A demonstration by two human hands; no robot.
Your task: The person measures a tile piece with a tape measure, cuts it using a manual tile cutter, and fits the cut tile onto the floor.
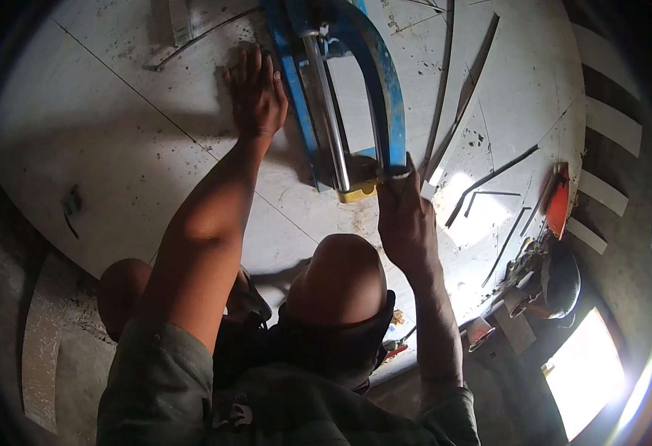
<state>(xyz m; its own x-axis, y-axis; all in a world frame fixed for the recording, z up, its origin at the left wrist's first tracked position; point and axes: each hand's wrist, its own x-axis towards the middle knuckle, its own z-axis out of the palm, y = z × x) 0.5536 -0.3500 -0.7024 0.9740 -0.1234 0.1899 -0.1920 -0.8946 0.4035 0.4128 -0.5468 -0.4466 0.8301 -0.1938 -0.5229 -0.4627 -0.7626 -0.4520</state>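
A blue metal tool (387,89) with a long curved arm, a straight side rail and a shiny steel rod (328,111) reaches in from the far edge. At its near end is a yellow piece (359,193). My right hand (408,223) is closed round the near end of the curved arm; its fingers are partly hidden. Left of the tool, my left hand (257,100) lies flat with fingers stretched out on the pale tiled floor (147,156), close to the blue rail. I cannot make out the tool's exact kind; its far end is out of view.
Thin dark strips (482,67) lie on the floor at the right. An orange-red object (558,201) and a rounded grey container (561,282) are farther right. Several pale tile pieces (612,126) line the right side. My bent knee (337,279) is near the tool.
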